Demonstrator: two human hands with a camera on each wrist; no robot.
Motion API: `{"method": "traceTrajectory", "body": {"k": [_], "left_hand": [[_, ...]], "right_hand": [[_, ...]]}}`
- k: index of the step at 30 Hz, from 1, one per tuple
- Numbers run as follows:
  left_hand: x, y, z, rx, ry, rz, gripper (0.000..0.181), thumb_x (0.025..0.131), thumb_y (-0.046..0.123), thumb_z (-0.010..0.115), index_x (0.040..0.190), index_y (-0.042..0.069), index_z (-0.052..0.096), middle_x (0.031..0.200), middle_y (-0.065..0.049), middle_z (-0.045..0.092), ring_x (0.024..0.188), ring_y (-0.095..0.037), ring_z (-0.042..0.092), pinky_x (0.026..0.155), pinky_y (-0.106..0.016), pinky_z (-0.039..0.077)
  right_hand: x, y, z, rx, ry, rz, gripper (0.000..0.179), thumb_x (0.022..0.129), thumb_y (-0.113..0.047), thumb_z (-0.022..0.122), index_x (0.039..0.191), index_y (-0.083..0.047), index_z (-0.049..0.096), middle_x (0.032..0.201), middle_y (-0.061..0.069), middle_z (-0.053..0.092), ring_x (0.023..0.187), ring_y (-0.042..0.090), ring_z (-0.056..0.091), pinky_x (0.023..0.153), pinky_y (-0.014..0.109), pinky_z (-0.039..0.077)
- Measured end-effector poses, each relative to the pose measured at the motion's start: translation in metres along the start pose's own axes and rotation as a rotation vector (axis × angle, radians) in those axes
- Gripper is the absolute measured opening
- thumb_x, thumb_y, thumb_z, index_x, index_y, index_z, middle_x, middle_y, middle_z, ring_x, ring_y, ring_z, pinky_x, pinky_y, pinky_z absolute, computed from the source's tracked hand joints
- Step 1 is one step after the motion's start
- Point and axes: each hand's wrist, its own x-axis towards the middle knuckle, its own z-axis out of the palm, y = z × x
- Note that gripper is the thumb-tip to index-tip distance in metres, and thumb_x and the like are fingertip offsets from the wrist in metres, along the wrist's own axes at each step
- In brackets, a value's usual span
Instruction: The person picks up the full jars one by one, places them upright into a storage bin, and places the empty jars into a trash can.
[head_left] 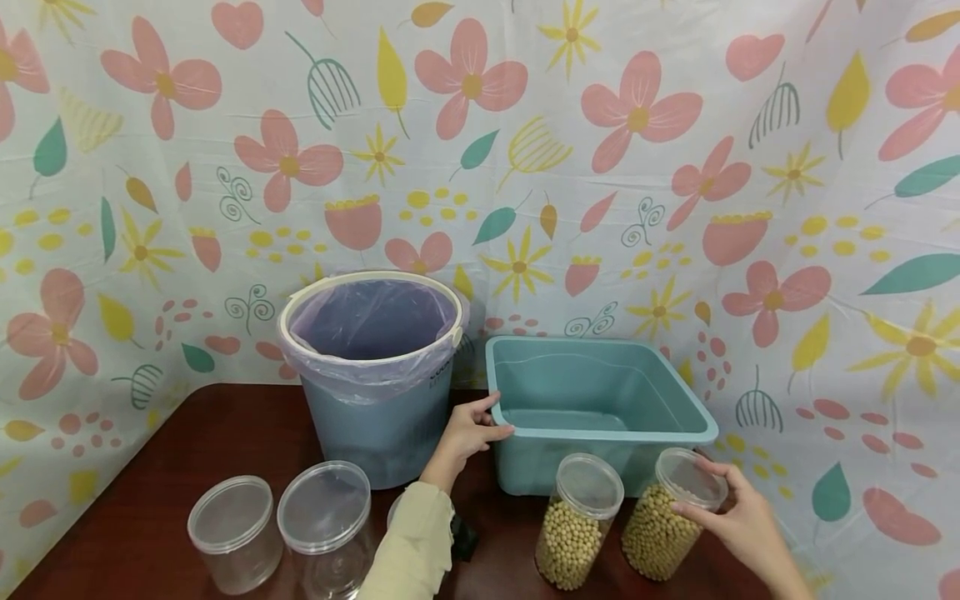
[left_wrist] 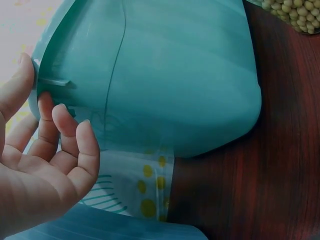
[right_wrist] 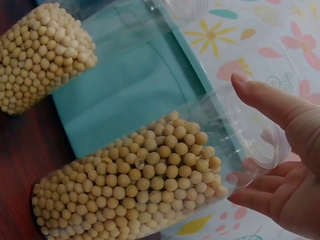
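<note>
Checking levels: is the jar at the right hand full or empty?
Partly full: in the right wrist view, beans fill most of the jar, leaving clear space above them.

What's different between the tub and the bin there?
The tub is roughly rectangular, while the bin is round. The bin stands taller than the tub. The bin has a see-through bag folded over its top; the tub has no liner. The left hand holds the tub's rim, while neither hand holds the bin. Both are bluish and open-topped.
</note>
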Motion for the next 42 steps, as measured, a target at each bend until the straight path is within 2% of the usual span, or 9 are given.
{"method": "traceTrajectory", "body": {"k": [6, 12, 16, 24, 28, 34, 38, 41, 42], "left_hand": [[0.005, -0.004, 0.000, 0.007, 0.018, -0.031, 0.061, 0.075, 0.008, 0.072, 0.131, 0.015, 0.047, 0.072, -0.001, 0.044, 0.058, -0.011, 0.041, 0.047, -0.024, 0.035], [0.003, -0.003, 0.000, -0.004, 0.015, -0.058, 0.062, 0.076, 0.009, 0.072, 0.131, 0.016, 0.047, 0.072, 0.000, 0.044, 0.058, -0.012, 0.042, 0.046, -0.023, 0.034], [0.004, -0.004, 0.000, -0.001, 0.017, -0.056, 0.062, 0.075, 0.009, 0.072, 0.131, 0.016, 0.047, 0.072, 0.000, 0.044, 0.058, -0.012, 0.042, 0.046, -0.024, 0.034], [0.004, -0.004, -0.001, 0.004, 0.020, -0.054, 0.062, 0.075, 0.010, 0.073, 0.131, 0.016, 0.047, 0.072, 0.000, 0.045, 0.057, -0.010, 0.043, 0.046, -0.024, 0.034], [0.005, -0.004, 0.000, 0.001, 0.018, -0.059, 0.062, 0.075, 0.010, 0.073, 0.131, 0.017, 0.047, 0.072, 0.000, 0.044, 0.057, -0.011, 0.043, 0.046, -0.024, 0.034], [0.006, -0.005, 0.000, 0.003, 0.019, -0.063, 0.062, 0.074, 0.011, 0.073, 0.130, 0.017, 0.048, 0.072, 0.000, 0.045, 0.058, -0.013, 0.044, 0.046, -0.024, 0.034], [0.007, -0.005, 0.000, 0.004, 0.022, -0.064, 0.061, 0.074, 0.011, 0.073, 0.130, 0.017, 0.049, 0.073, -0.001, 0.045, 0.058, -0.011, 0.045, 0.047, -0.024, 0.035], [0.006, -0.004, 0.000, 0.005, 0.026, -0.066, 0.061, 0.075, 0.011, 0.073, 0.130, 0.017, 0.049, 0.074, -0.001, 0.046, 0.058, -0.010, 0.046, 0.048, -0.024, 0.036], [0.005, -0.004, 0.000, 0.005, 0.027, -0.066, 0.061, 0.075, 0.012, 0.073, 0.130, 0.017, 0.049, 0.074, 0.000, 0.046, 0.058, -0.010, 0.046, 0.048, -0.024, 0.036]], "right_hand": [[-0.001, 0.002, 0.001, 0.011, 0.070, 0.018, 0.059, 0.068, -0.018, 0.079, 0.117, 0.000, 0.052, 0.103, -0.030, 0.043, 0.058, 0.005, 0.050, 0.047, 0.023, 0.043], [-0.002, 0.003, 0.003, 0.055, 0.129, 0.070, 0.059, 0.066, -0.016, 0.080, 0.116, 0.001, 0.055, 0.097, -0.021, 0.050, 0.057, 0.002, 0.051, 0.049, 0.021, 0.045], [-0.003, 0.003, 0.001, 0.126, 0.193, 0.090, 0.057, 0.065, -0.009, 0.080, 0.113, 0.006, 0.056, 0.093, -0.030, 0.049, 0.066, -0.002, 0.057, 0.051, 0.018, 0.047], [-0.001, -0.003, -0.008, 0.178, 0.294, 0.137, 0.051, 0.066, -0.004, 0.078, 0.114, -0.001, 0.060, 0.094, -0.030, 0.053, 0.046, 0.002, 0.049, 0.045, 0.016, 0.042], [0.002, -0.008, -0.009, 0.218, 0.368, 0.103, 0.051, 0.062, 0.006, 0.078, 0.111, 0.001, 0.061, 0.095, -0.026, 0.057, 0.037, 0.005, 0.040, 0.041, 0.016, 0.038], [0.008, -0.018, -0.015, 0.235, 0.407, 0.101, 0.052, 0.061, 0.008, 0.077, 0.111, 0.003, 0.061, 0.092, -0.022, 0.059, 0.057, -0.002, 0.057, 0.047, 0.013, 0.043], [0.010, -0.026, -0.020, 0.219, 0.429, 0.092, 0.051, 0.061, 0.008, 0.077, 0.110, 0.003, 0.062, 0.080, -0.018, 0.061, 0.041, 0.001, 0.042, 0.040, 0.016, 0.037], [0.012, -0.031, -0.023, 0.237, 0.455, 0.015, 0.051, 0.059, 0.015, 0.075, 0.107, 0.006, 0.062, 0.080, -0.016, 0.062, 0.034, 0.006, 0.030, 0.037, 0.018, 0.032], [0.013, -0.032, -0.024, 0.247, 0.462, -0.008, 0.051, 0.058, 0.017, 0.075, 0.106, 0.008, 0.062, 0.083, -0.016, 0.063, 0.035, 0.004, 0.034, 0.038, 0.016, 0.033]]}}
